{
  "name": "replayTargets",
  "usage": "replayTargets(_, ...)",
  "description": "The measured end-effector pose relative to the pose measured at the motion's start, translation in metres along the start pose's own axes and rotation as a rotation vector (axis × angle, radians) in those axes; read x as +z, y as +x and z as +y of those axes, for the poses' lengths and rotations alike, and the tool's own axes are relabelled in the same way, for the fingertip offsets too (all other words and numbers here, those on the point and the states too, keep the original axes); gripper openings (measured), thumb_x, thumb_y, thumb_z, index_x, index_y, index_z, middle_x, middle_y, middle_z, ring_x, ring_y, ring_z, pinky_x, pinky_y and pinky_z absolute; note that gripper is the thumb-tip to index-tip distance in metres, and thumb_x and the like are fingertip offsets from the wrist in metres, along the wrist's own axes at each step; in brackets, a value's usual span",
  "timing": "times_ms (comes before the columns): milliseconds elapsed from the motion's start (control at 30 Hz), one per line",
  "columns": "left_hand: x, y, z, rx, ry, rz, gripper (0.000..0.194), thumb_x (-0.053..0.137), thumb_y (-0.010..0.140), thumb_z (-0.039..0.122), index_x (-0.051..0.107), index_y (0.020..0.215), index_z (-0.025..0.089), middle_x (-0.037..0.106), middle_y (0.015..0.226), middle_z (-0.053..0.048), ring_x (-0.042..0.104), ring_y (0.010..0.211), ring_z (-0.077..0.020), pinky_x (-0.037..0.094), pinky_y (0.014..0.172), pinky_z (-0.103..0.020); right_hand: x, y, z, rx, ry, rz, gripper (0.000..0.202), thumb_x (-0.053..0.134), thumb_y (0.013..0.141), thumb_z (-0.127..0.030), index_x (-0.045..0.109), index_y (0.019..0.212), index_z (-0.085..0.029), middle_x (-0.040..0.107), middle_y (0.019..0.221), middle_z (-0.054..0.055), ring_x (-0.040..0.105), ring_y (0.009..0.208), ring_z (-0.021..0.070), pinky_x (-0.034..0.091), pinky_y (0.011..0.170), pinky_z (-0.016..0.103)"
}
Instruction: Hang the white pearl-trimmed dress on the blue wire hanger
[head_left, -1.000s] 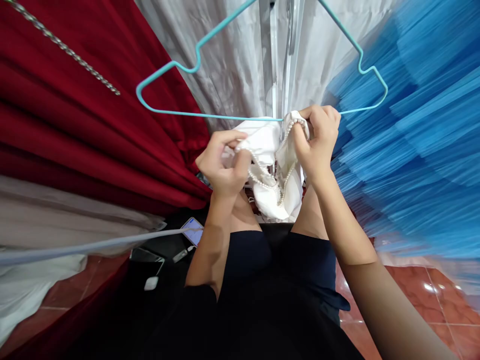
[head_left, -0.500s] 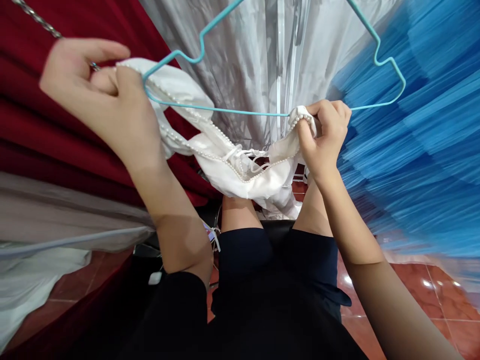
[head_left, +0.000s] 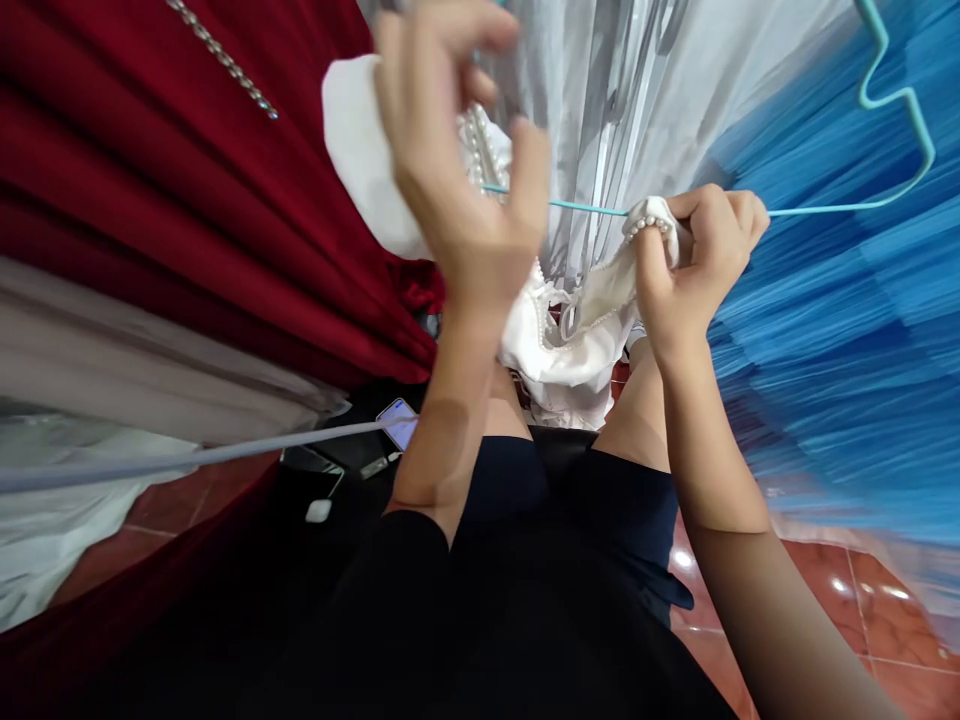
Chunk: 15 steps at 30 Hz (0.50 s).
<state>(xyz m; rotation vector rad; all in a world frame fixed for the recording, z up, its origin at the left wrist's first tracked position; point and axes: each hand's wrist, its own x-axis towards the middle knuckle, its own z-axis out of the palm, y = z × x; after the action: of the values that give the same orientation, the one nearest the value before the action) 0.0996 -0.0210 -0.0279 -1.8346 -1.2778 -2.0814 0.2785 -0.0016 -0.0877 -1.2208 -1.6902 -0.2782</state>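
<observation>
A white dress [head_left: 570, 362] edged with pearl beads hangs in front of my knees, a light-blue wire hanger [head_left: 926, 150] passing through its top. My right hand [head_left: 701, 265] is closed on one beaded strap together with the hanger's lower bar. At the other strap, my left hand [head_left: 469, 160] is raised, slightly blurred, with thumb and fingers apart. It covers the hanger's left end and part of the beaded edge; whether it touches the cloth I cannot tell. Behind that wrist, a white piece of the dress [head_left: 367, 160] spreads out to the left.
Dark red cloth [head_left: 187, 220] hangs on the left, with a beaded chain [head_left: 225, 62] before it. Blue tulle [head_left: 847, 330] fills the right, and whitish drapes [head_left: 570, 60] hang ahead. A lit phone [head_left: 397, 422] and a white charger [head_left: 318, 511] lie on a black surface by my left arm.
My left hand has moved right and upward, and its fingers have spread from the strap. My right hand and the hanger have shifted slightly right in view. The phone has come into sight.
</observation>
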Motion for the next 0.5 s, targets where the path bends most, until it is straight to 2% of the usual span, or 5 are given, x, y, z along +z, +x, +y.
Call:
replayTargets(33,0.008,-0.015,0.008,0.094,0.02,-0.04,0.032,0.051,0.081,0.002,0.062,0.104,0.021,0.057,0.102,-0.004,0.053,0.092,-0.0231,0.046,0.094,-0.041,0.001,0.0,0.001,-0.007,-0.002,0.019,0.023,0.05,0.098,-0.037,0.046,0.08,-0.022,0.052,0.079,0.005,0.05,0.09,0.0191,0.04,0.1,0.045)
replayTargets(200,0.034,-0.053,0.006,0.02,0.17,-0.413,0.024,0.052,0.092,0.009,0.062,0.097,0.03,0.065,0.095,-0.002,0.056,0.097,-0.0283,0.034,0.101,-0.048,0.0,0.001,0.004,-0.06,0.033,0.052,0.021,0.051,0.097,-0.038,0.05,0.081,-0.024,0.053,0.078,0.005,0.048,0.088,0.0204,0.04,0.096,0.041)
replayTargets(300,0.032,-0.049,-0.005,0.0,0.112,-0.483,0.017,0.051,0.099,0.032,0.066,0.107,0.036,0.067,0.101,-0.002,0.055,0.1,-0.0303,0.032,0.103,-0.047,-0.014,0.001,0.007,-0.163,0.137,0.073,0.012,0.051,0.096,-0.03,0.059,0.091,-0.024,0.06,0.088,0.005,0.053,0.095,0.0197,0.041,0.096,0.041)
replayTargets(400,0.028,-0.042,-0.007,0.045,0.13,-0.474,0.019,0.052,0.102,0.034,0.069,0.108,0.034,0.069,0.1,0.0,0.056,0.096,-0.0273,0.031,0.101,-0.045,-0.035,-0.001,0.025,-0.251,0.17,0.265,0.013,0.058,0.09,-0.027,0.064,0.1,-0.022,0.059,0.102,0.006,0.055,0.106,0.0203,0.046,0.095,0.043)
replayTargets(500,0.03,-0.042,-0.006,0.02,0.161,-0.449,0.02,0.05,0.103,0.034,0.069,0.1,0.032,0.068,0.096,0.0,0.056,0.093,-0.0261,0.03,0.101,-0.043,-0.054,0.0,0.066,-0.131,0.073,0.361,0.024,0.062,0.075,-0.013,0.065,0.097,-0.023,0.051,0.086,0.001,0.054,0.085,0.0159,0.048,0.074,0.036)
